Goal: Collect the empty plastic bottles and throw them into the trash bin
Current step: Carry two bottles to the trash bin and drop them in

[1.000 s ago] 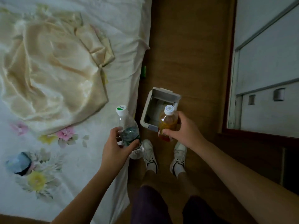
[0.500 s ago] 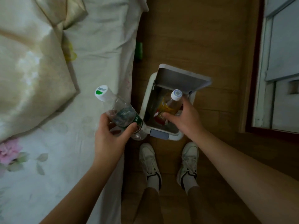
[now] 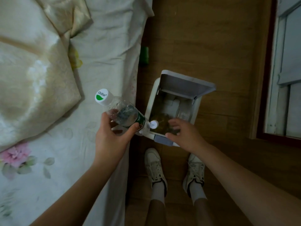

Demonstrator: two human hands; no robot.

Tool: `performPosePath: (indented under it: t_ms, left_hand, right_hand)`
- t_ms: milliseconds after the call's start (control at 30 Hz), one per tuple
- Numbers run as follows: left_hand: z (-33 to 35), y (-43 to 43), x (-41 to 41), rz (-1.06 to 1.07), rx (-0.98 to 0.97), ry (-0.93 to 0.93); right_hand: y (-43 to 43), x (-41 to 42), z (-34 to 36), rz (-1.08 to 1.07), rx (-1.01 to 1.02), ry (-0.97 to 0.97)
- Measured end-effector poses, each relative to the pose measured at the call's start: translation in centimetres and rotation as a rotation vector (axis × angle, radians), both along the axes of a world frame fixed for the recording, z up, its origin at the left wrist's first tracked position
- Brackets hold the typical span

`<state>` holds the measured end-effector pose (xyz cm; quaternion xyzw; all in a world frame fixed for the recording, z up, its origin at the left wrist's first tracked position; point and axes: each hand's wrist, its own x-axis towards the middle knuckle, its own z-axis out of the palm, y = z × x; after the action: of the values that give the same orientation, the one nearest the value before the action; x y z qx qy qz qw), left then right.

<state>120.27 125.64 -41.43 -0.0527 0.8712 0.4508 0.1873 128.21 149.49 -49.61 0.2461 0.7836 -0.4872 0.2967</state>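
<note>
Fingers of the left hand (image 3: 111,139) curl around a tilted clear water bottle (image 3: 125,115). Fingers of the right hand (image 3: 185,134) are spread; just under them, a yellow drink bottle (image 3: 158,124) lies inside the open trash bin (image 3: 150,101).

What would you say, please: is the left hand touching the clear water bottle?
Touching. The head view shows the left hand gripping the clear water bottle, with thumb and fingers curled round its body.

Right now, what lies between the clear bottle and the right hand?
Head view: the other bottle's white cap, inside the trash bin, between clear bottle and right hand.
</note>
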Motion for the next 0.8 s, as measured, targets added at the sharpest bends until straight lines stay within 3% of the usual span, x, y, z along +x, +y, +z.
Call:
performPosePath:
  t_ms: [167, 367, 800]
  left_hand:
    - [1.1, 3.6, -0.8, -0.061, 0.007, -0.008]
    - [0.6, 8.3, -0.2, -0.056, 0.057, -0.176]
    - [-8.9, 16.6, 0.3, -0.194, -0.097, -0.23]
  right_hand:
    - [3.2, 1.9, 2.3, -0.12, 0.053, -0.002]
    - [6.3, 5.6, 5.1, -0.21, 0.044, -0.132]
    - [9.8, 8.2, 1.8, -0.293, -0.009, -0.209]
